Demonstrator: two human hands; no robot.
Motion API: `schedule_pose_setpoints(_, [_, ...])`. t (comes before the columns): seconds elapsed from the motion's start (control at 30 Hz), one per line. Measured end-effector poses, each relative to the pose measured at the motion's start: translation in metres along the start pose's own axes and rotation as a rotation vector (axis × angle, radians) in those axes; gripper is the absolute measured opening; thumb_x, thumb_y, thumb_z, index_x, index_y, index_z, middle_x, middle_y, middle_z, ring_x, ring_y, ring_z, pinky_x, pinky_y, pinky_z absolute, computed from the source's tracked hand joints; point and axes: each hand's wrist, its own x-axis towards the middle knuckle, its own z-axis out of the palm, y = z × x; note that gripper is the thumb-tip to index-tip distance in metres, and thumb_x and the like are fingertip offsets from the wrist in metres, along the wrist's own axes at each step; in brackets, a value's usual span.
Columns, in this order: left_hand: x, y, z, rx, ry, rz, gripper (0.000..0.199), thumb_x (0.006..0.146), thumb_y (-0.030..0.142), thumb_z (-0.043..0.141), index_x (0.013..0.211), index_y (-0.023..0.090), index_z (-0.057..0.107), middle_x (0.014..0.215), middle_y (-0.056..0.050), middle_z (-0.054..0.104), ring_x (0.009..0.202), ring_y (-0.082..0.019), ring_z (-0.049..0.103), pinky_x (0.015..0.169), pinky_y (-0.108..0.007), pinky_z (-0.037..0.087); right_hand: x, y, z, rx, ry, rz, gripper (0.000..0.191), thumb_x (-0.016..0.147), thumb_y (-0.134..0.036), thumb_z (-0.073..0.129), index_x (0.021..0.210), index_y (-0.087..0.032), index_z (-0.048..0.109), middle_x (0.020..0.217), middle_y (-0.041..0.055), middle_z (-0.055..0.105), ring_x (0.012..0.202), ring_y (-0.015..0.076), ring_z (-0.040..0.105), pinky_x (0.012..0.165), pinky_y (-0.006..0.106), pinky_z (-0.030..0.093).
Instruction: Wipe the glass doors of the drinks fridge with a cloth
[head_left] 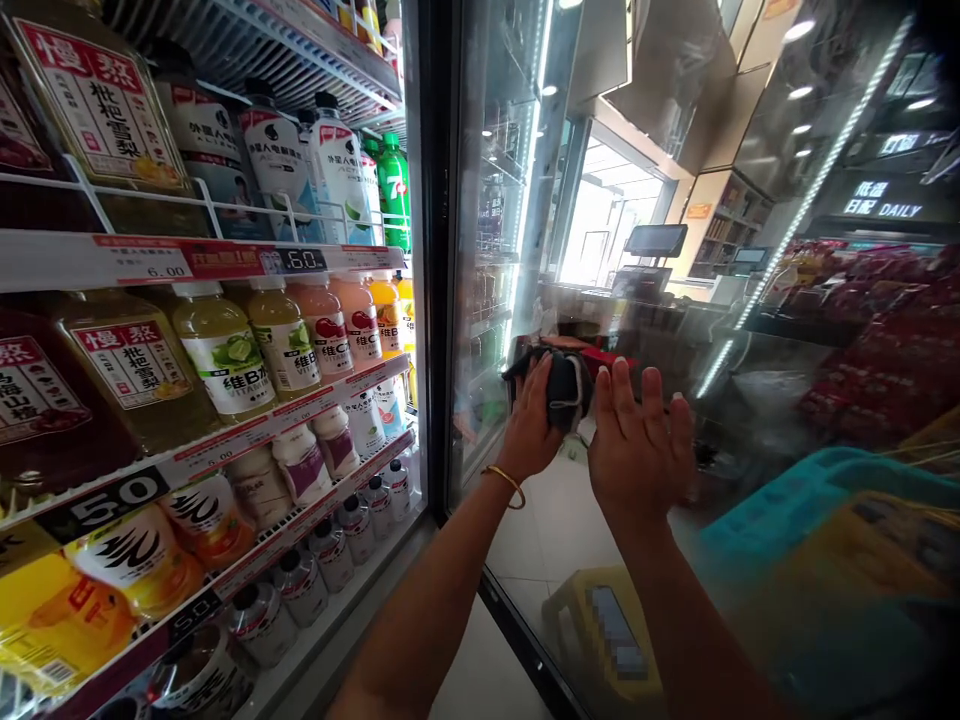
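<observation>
My left hand (pixel 534 425), with a gold bracelet (pixel 505 484) at the wrist, holds a dark grey cloth (pixel 567 392) with a pale edge against the glass door (pixel 517 545) of a drinks fridge. Parts of the cloth show on both sides of the fingers; the rest lies hidden under them. To its right, my right hand (pixel 641 455) is open, palm toward the glass and fingers stretched upward, holding nothing. Whether its palm touches the pane, I cannot tell.
At left, fridge shelves hold several rows of bottles, among them a vitamin drink (pixel 225 350) and a green soda bottle (pixel 394 190). The black door frame (pixel 442 250) stands beside them. Through or mirrored in the glass appear a turquoise basket (pixel 780 500), a yellow crate (pixel 574 620) and a counter screen (pixel 655 240).
</observation>
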Motion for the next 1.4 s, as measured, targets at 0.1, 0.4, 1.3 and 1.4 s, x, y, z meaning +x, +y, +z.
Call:
schedule_pose_setpoints(0.1, [0.023,-0.021,-0.014,-0.027,0.119,-0.040,0.071,0.093,0.034,0.046,0.149,0.030,0.003,0.157,-0.006,0.017,0.145,-0.024,0.014,0.119,-0.046,0.014,-0.001,-0.001,0.000,-0.002,-0.004,0.014,0.053,0.094,-0.016,0.039,0.145,-0.027,0.031,0.141,0.0041,0.048,0.138,0.0235,0.035,0.113,0.045,0.026])
schedule_pose_setpoints(0.4, [-0.007,-0.050,-0.008,-0.172,0.297,-0.292,0.069,0.093,0.041,0.047,0.149,0.029,0.008,0.154,-0.007,0.024,0.143,-0.022,0.023,0.117,-0.043,0.022,0.010,-0.016,0.016,0.003,-0.011,-0.027,0.055,0.093,-0.013,0.032,0.147,-0.023,0.026,0.143,0.0053,0.046,0.137,0.0216,0.037,0.112,0.045,0.030])
schedule_pose_setpoints(1.3, [-0.011,-0.068,-0.003,-0.042,0.139,-0.119,0.074,0.090,0.027,0.047,0.150,0.029,0.003,0.157,-0.007,0.018,0.146,-0.024,0.011,0.118,-0.051,0.018,0.005,0.010,0.048,-0.071,-0.079,-0.188,0.057,0.094,-0.015,0.037,0.148,-0.024,0.021,0.148,0.0048,0.039,0.140,0.0215,0.031,0.115,0.044,0.027])
schedule_pose_setpoints(1.4, [-0.004,-0.046,-0.002,0.043,-0.027,0.060,0.073,0.089,0.022,0.044,0.150,0.028,0.003,0.156,-0.007,0.021,0.146,-0.024,0.008,0.118,-0.052,0.013,0.006,0.010,0.048,-0.060,-0.078,-0.195,0.057,0.094,-0.015,0.038,0.148,-0.024,0.021,0.147,0.0048,0.039,0.140,0.0226,0.030,0.114,0.045,0.028])
